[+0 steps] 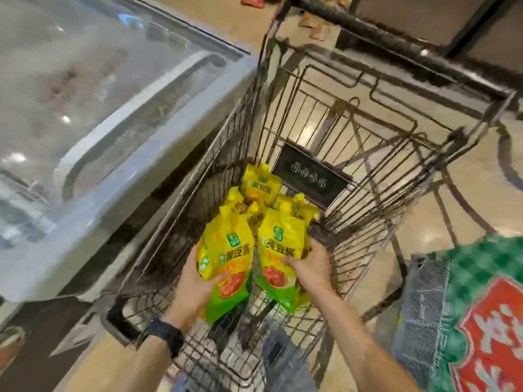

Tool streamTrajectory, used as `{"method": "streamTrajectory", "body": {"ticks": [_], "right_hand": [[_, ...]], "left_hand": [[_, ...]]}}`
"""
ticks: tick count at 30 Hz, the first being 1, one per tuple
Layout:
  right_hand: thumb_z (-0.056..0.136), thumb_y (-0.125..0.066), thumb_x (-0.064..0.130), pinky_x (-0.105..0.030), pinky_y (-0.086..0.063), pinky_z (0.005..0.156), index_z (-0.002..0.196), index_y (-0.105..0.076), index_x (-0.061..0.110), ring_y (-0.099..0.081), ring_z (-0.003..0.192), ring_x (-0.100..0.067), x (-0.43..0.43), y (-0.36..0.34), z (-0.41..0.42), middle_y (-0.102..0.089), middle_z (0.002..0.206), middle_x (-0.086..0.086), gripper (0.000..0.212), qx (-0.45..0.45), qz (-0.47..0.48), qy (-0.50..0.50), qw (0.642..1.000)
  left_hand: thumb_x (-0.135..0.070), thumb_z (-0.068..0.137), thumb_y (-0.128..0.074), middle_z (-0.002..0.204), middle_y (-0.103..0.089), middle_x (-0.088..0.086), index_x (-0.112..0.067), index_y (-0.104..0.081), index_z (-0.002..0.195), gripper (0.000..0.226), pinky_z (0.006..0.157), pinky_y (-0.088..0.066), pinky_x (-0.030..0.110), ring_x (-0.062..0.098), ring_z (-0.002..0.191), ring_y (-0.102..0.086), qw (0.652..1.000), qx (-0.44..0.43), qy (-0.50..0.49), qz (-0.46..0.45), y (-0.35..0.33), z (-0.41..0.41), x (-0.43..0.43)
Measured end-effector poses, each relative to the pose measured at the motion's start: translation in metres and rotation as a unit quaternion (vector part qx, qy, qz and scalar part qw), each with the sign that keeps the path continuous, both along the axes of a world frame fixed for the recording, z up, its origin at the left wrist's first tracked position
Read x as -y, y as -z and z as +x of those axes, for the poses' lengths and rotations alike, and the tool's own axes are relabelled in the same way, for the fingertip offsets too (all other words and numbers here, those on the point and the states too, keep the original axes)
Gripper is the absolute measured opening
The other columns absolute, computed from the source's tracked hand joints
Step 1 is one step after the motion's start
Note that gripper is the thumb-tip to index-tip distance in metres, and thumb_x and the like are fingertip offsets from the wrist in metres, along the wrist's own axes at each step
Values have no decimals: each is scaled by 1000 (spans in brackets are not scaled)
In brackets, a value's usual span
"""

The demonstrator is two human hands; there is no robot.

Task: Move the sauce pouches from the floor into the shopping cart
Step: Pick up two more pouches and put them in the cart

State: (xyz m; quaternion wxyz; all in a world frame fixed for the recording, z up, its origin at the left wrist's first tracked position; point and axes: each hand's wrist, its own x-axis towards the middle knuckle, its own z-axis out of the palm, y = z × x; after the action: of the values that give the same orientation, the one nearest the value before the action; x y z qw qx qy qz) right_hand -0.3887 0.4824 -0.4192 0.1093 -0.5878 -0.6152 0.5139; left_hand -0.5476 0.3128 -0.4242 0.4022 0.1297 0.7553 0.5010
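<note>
Over the shopping cart (396,69), the left grip (198,281) was curled round one sauce pouch (229,256), the right grip (308,267) round a second pouch (278,250), side by side above more pouches (261,183) lying inside.

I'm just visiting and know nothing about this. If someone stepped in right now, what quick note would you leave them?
Left hand: fingers grip a yellow pouch over the cart.
Right hand: grips a second pouch, also over the cart.
Done: several pouches already lie in the cart's bottom.
Left: lower and release these two. No pouch shows on the floor in this view, so check for more.
</note>
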Motion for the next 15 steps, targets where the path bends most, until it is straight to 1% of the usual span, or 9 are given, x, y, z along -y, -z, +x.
{"method": "streamTrajectory", "body": {"ticks": [2, 3, 4, 6, 8, 9, 11, 14, 15], "right_hand": [[61, -88, 11, -36, -56, 77, 85, -63, 30, -69, 85, -20, -22, 33, -19, -73, 89, 1, 39, 14, 10, -19, 1000], [61, -87, 10, -36, -55, 78, 85, -63, 28, -67, 83, -19, -30, 48, -28, -71, 87, 1, 38, 22, 19, -25, 999], [64, -86, 7, -35, -54, 79, 89, -66, 23, -64, 83, -18, -35, 64, -36, -68, 85, 1, 36, 26, 29, -22, 999], [71, -80, -1, -28, -44, 78, 102, -67, 4, -55, 87, -18, -42, 91, -46, -60, 89, -3, 34, 29, 34, 15, 999], [76, -74, -8, -23, -35, 74, 110, -62, -6, -54, 97, -23, -46, 119, -52, -57, 96, -9, 36, 32, 42, 57, 997], [76, -73, -9, -21, -33, 71, 107, -63, -6, -57, 98, -25, -46, 131, -55, -58, 95, -9, 33, 33, 48, 65, 996], [74, -74, -4, -23, -33, 69, 96, -66, 1, -64, 90, -29, -46, 151, -59, -63, 86, -10, 24, 47, 76, 55, 994], [75, -77, 7, -27, -38, 70, 99, -67, 5, -65, 85, -28, -54, 159, -58, -68, 87, -8, 27, 81, 130, 13, 988], [76, -77, 11, -28, -40, 71, 102, -68, 5, -65, 86, -26, -59, 157, -58, -70, 91, -7, 28, 79, 157, -13, 984]], "left_hand": [[-26, 61, -95, 111, -72, -20, -61, -53, 114, 76, 88, -54, 24, -3, 100, -68, 999, -37, 18, -23, 26, -7, -7], [-33, 63, -92, 113, -70, -22, -60, -53, 114, 70, 87, -53, 23, -1, 100, -68, 998, -52, 26, -36, 37, -10, -9], [-34, 67, -89, 113, -70, -21, -56, -54, 115, 64, 86, -54, 24, -1, 99, -67, 997, -66, 28, -39, 49, -13, -11], [-28, 75, -87, 110, -71, -18, -49, -57, 115, 54, 89, -56, 29, 0, 98, -68, 996, -77, 30, -42, 73, -20, -9], [-38, 73, -86, 115, -71, -16, -48, -61, 115, 50, 96, -54, 33, 4, 104, -67, 996, -79, 15, -34, 94, -27, -3], [-42, 70, -84, 117, -70, -19, -50, -61, 115, 50, 97, -52, 28, 3, 106, -66, 995, -86, 9, -39, 103, -30, 1], [-34, 71, -81, 118, -69, -20, -47, -61, 116, 51, 95, -49, 16, 0, 109, -65, 992, -104, 20, -71, 121, -36, 10], [-23, 72, -87, 122, -67, -7, -32, -60, 117, 54, 92, -44, 7, 14, 112, -66, 982, -121, 51, -136, 140, -39, 18], [-25, 71, -88, 122, -66, -5, -30, -60, 118, 54, 93, -44, 9, 15, 111, -64, 978, -131, 51, -153, 139, -40, 18]]}}
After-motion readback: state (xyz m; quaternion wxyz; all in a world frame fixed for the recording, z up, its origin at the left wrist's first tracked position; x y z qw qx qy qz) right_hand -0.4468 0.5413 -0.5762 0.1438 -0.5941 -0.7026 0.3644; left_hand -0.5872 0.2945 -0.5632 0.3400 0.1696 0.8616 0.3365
